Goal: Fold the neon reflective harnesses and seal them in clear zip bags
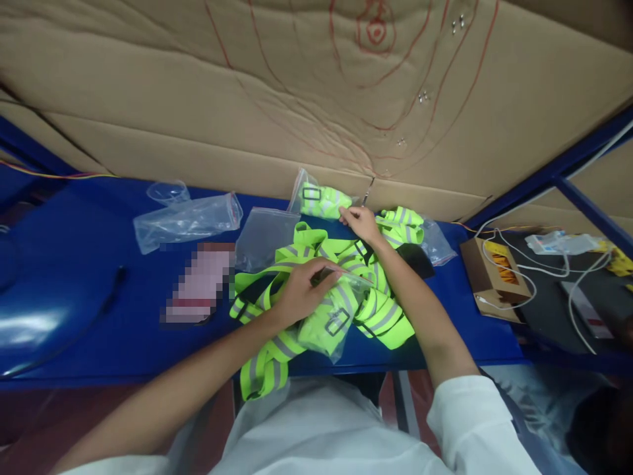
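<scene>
My left hand (307, 290) pinches the top edge of a clear zip bag (330, 323) that holds a folded neon-yellow reflective strap with a black buckle. The bag lies tilted over a loose heap of reflective straps (281, 349) near the table's front edge. Farther back, my right hand (362, 223) has its fingers closed at the right end of a second bagged reflective strap (324, 202), by the cardboard wall. Its fingertips touch that bundle. Right of this hand lies a folded strap bundle (401, 227), beside another clear bag (438, 243).
Flat clear bags (188, 221) lie on the blue table (123, 277), left of the heap. A blurred-out flat object (200, 284) sits in front of them. A cardboard wall (198, 119) closes off the back. An open carton (494, 280) and white cables stand at the right.
</scene>
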`<state>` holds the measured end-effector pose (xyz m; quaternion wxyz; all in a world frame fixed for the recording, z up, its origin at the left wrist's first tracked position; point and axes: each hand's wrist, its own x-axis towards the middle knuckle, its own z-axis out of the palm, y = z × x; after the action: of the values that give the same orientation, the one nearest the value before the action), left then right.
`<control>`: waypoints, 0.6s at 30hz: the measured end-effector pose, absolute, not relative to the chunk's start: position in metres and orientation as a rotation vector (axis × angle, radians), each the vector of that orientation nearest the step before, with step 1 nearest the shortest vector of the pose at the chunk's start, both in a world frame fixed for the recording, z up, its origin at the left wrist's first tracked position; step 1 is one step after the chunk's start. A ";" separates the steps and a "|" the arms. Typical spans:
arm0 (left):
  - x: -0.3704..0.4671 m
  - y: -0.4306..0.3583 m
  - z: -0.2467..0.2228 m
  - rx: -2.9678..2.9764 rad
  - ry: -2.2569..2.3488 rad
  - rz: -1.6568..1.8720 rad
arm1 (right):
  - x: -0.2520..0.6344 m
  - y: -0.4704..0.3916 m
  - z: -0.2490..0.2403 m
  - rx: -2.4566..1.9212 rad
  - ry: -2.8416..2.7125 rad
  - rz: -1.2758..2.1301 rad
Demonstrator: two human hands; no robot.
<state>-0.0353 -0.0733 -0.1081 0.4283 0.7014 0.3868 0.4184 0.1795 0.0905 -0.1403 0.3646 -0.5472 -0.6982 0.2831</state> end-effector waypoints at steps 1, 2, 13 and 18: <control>-0.035 -0.073 -0.108 1.753 0.970 1.040 | 0.181 0.093 -0.142 -1.410 -1.800 0.718; -0.035 -0.073 -0.108 1.752 0.976 1.035 | 0.182 0.094 -0.142 -1.412 -1.804 0.712; -0.036 -0.069 -0.108 1.673 1.053 1.060 | 0.179 0.124 -0.141 -1.416 -1.840 0.734; -0.037 -0.068 -0.109 1.636 1.073 1.078 | 0.179 0.131 -0.138 -1.393 -1.828 0.758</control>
<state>-0.0366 -0.0685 -0.1093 0.4386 0.6582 0.4317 0.4337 0.1794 0.1309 -0.1384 0.3529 -0.5385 -0.7067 0.2932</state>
